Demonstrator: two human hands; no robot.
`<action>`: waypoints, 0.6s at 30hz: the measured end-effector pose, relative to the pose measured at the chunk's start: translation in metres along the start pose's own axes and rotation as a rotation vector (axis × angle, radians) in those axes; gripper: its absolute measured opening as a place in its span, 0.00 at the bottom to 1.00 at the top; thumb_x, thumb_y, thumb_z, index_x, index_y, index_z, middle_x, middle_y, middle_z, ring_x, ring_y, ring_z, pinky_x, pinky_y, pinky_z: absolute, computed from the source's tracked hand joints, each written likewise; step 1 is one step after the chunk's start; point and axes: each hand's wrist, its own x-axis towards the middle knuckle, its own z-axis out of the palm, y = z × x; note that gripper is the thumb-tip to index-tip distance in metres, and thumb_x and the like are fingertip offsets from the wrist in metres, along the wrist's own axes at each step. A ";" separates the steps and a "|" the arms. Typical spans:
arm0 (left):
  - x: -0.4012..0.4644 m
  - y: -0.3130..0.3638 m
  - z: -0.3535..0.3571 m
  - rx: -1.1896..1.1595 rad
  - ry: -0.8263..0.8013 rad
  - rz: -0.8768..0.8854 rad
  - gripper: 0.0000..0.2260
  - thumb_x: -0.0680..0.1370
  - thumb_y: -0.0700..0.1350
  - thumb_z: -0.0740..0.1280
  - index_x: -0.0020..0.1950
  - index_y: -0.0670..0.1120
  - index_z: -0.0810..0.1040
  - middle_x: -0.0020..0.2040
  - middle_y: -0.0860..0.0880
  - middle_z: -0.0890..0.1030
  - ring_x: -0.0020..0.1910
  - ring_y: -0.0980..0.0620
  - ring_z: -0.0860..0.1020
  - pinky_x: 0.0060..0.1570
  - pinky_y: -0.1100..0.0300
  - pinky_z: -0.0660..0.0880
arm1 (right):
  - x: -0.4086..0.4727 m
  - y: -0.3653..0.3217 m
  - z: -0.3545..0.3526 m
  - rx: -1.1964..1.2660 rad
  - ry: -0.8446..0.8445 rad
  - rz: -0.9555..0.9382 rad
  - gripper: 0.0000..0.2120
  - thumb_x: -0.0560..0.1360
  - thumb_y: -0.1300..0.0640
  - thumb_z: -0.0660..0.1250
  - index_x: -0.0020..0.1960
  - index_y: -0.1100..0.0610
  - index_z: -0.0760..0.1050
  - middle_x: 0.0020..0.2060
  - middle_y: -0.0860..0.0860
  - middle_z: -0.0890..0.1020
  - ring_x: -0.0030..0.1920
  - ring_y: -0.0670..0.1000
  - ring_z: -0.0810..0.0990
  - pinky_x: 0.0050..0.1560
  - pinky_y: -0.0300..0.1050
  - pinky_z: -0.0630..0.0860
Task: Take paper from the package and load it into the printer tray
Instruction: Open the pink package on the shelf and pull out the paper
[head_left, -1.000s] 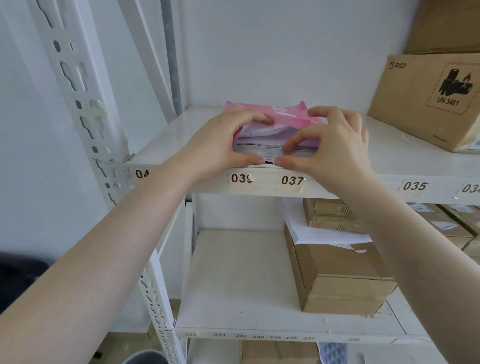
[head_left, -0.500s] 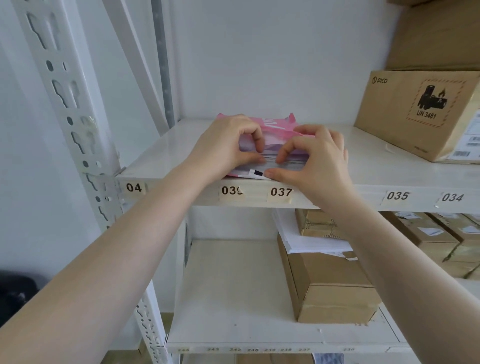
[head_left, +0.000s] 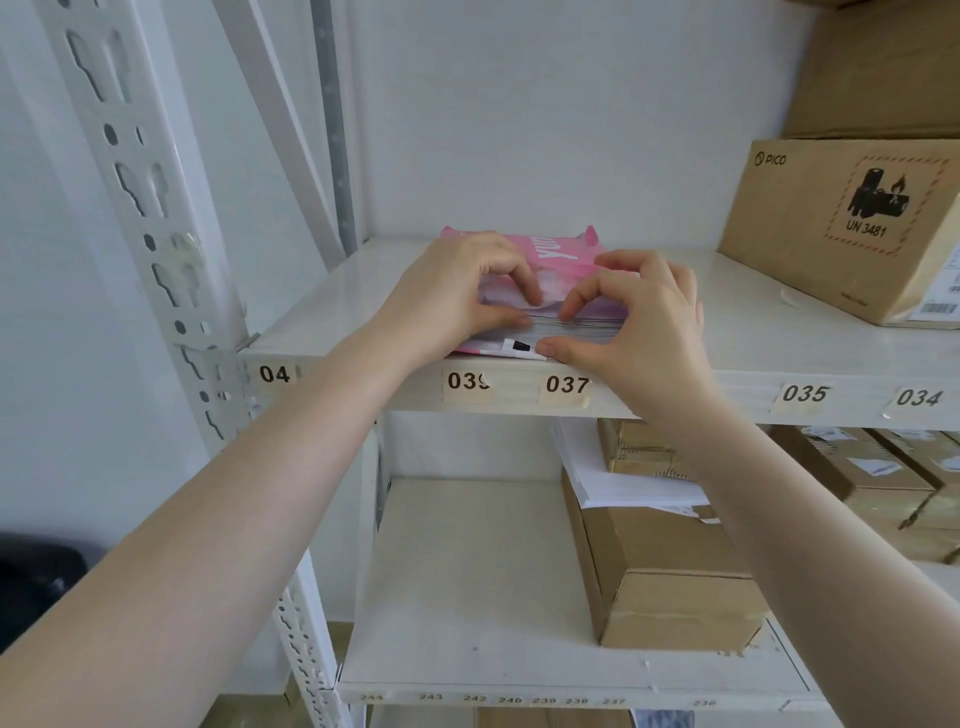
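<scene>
Fingers of both hands pinch pink package (head_left: 558, 254) above labels 039, 037.

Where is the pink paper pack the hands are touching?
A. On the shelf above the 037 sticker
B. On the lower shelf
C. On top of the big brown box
A: the pink paper pack lies at the front edge of the upper shelf, right above the 037 sticker.

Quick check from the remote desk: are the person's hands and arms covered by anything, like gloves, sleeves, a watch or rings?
Nothing is worn that shows. The left hand and the right hand are bare, with no gloves, and no rings visible on the fingers in view. Both forearms are bare up to the frame edge: no sleeves, watch, bracelet or markings show.
</scene>
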 end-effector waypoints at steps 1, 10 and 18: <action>0.000 0.000 0.000 0.008 -0.018 -0.006 0.08 0.66 0.47 0.77 0.43 0.52 0.84 0.50 0.54 0.80 0.53 0.56 0.77 0.55 0.55 0.73 | 0.000 0.000 0.000 0.004 0.003 -0.001 0.14 0.58 0.42 0.77 0.40 0.43 0.78 0.59 0.44 0.72 0.63 0.49 0.64 0.59 0.44 0.59; 0.006 0.002 -0.001 -0.054 -0.016 -0.098 0.07 0.66 0.44 0.77 0.41 0.45 0.85 0.50 0.45 0.84 0.46 0.66 0.76 0.48 0.81 0.62 | 0.002 0.002 0.001 0.024 -0.004 0.009 0.15 0.59 0.42 0.78 0.41 0.44 0.79 0.58 0.44 0.72 0.63 0.49 0.64 0.63 0.48 0.62; 0.005 0.005 0.000 -0.025 -0.019 -0.128 0.05 0.68 0.45 0.76 0.41 0.45 0.85 0.50 0.46 0.83 0.54 0.50 0.78 0.55 0.67 0.68 | 0.001 0.002 0.001 0.030 -0.011 0.013 0.15 0.59 0.42 0.77 0.41 0.45 0.79 0.58 0.43 0.72 0.63 0.49 0.64 0.63 0.47 0.62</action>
